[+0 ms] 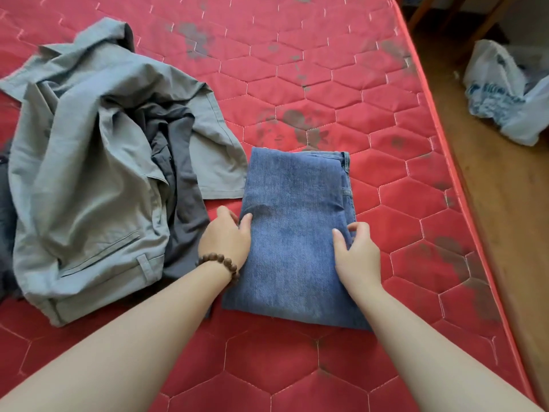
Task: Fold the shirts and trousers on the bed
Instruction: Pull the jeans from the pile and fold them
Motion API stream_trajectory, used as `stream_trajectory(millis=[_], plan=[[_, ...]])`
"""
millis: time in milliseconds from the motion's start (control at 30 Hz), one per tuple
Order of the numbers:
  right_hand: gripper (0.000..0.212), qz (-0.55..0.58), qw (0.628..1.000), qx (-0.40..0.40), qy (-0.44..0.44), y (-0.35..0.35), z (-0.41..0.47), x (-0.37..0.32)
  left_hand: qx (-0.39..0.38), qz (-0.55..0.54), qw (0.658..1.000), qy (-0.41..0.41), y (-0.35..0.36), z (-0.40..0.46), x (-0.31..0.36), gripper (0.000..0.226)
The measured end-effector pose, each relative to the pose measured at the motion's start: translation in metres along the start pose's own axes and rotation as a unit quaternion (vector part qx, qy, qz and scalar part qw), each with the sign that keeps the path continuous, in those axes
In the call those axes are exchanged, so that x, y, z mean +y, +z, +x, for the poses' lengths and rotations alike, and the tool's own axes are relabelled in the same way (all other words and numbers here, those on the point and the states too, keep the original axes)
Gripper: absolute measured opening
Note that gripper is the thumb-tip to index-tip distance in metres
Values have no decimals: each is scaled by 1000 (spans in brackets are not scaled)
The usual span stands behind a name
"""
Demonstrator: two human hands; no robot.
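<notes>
A pair of blue jeans (294, 233) lies folded into a rectangle on the red quilted mattress (386, 179). My left hand (227, 237), with a bead bracelet at the wrist, grips the fold's left edge, thumb on top and fingers at the side. My right hand (356, 254) pinches the right edge the same way. To the left lies a crumpled heap: grey-green trousers (89, 179) spread over a dark grey shirt (181, 162).
The mattress edge (451, 162) runs diagonally on the right, with wooden floor (511, 221) beyond. A white plastic bag (505, 90) sits on the floor at the upper right. Wooden furniture legs (427, 7) stand at the top right.
</notes>
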State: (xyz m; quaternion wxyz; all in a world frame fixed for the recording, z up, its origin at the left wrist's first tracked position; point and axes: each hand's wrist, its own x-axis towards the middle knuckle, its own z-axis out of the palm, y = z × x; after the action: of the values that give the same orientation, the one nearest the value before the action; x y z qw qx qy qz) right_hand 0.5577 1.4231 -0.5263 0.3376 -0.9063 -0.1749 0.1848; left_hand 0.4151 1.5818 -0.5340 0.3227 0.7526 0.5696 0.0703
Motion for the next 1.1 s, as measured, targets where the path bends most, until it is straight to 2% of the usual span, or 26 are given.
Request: stream_trajectory(millis=[67, 167, 267, 333, 400, 467, 533, 567, 633, 700, 767, 867, 933, 1033, 1100], plan=[[31, -7, 1000, -22, 6, 3, -8, 0, -15, 15, 1000, 20, 3, -6, 2, 41], [22, 25, 997, -63, 23, 8, -14, 5, -29, -75, 997, 10, 7, -7, 4, 32], [26, 39, 999, 16, -19, 8, -18, 8, -21, -178, 982, 61, 7, -6, 1, 23], [26, 22, 998, 57, -27, 10, -23, 8, -12, -182, 980, 82, 10, -6, -1, 24], [14, -15, 999, 29, -5, 16, -26, 7, 9, -131, 989, 64, 13, -11, -2, 36], [40, -72, 996, 49, -21, 15, -26, 5, 94, 8, 988, 121, 13, -19, 0, 48], [49, -180, 965, 133, -138, 14, -26, 1, 147, 94, 953, 247, 14, -30, 5, 52], [50, -217, 944, 143, -203, 15, -29, -1, 132, 108, 932, 320, 18, -35, 5, 50], [52, -269, 911, 74, -304, 30, -36, 3, 66, 164, 893, 413, 32, -43, -1, 50], [56, -313, 890, -6, -331, 49, -41, 13, 11, 234, 879, 415, 46, -40, -13, 55], [59, -324, 896, -32, -301, 60, -37, 23, -25, 254, 887, 384, 52, -37, -20, 59], [60, -293, 918, -16, -267, 64, -34, 29, -34, 248, 898, 363, 52, -34, -19, 62], [58, -287, 923, 0, -257, 63, -34, 25, -18, 232, 896, 379, 47, -29, -13, 55], [38, -330, 906, 52, -261, 56, -12, -3, 41, 219, 883, 413, 40, -1, 5, 30], [28, -334, 896, 84, -279, 54, 17, -27, 55, 229, 889, 392, 42, 16, 11, 40]])
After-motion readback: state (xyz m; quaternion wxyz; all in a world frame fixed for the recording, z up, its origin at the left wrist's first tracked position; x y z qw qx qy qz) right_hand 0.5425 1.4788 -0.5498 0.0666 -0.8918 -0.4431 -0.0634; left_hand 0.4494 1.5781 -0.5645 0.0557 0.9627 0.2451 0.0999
